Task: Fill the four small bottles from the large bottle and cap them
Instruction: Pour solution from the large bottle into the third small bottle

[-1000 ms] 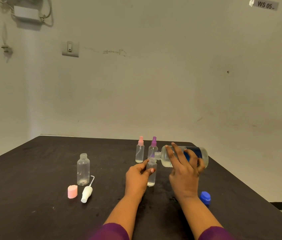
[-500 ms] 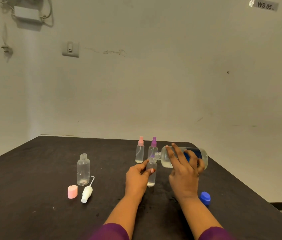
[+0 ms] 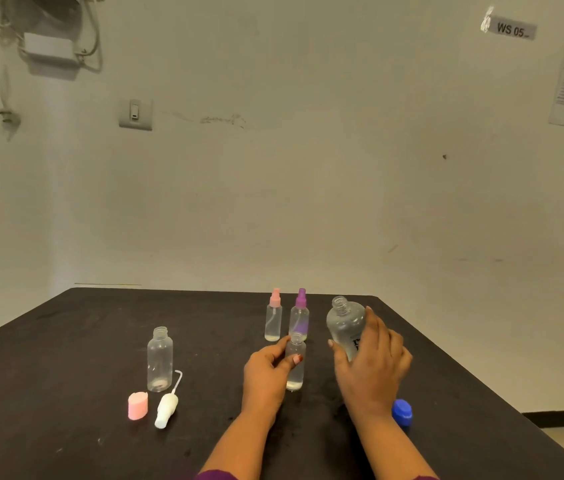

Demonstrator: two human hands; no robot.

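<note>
Dark table (image 3: 66, 393) is backed by a pale wall. A switch plate (image 3: 135, 114) and a "WS 05" label (image 3: 512, 29) are mounted on that wall.

Large bottle (image 3: 344, 323) is held right of centre, close to upright, neck tipped slightly left, mouth uncapped. Its lower body is wrapped by the right hand (image 3: 374, 372), fingers curled round it. The base is hidden behind the hand, so contact with the table cannot be told.

Left hand (image 3: 265, 375) is placed just left of it. The uncapped small bottle (image 3: 296, 367) is pinched near its shoulder between thumb and forefinger. That bottle is stood on the table between the two hands; its fill level cannot be read.

Two capped sprayers are stood side by side just behind it: pink-topped bottle (image 3: 273, 323) on the left, purple-topped bottle (image 3: 299, 320) on the right.

A fourth small bottle (image 3: 160, 358), uncapped, is stood well apart to the left. Laid in front of it are a white spray head (image 3: 165, 410) with dip tube attached and, just beside it on the left, a pink cap (image 3: 138, 406).

Blue cap (image 3: 402, 412) is laid just right of the right wrist.
</note>
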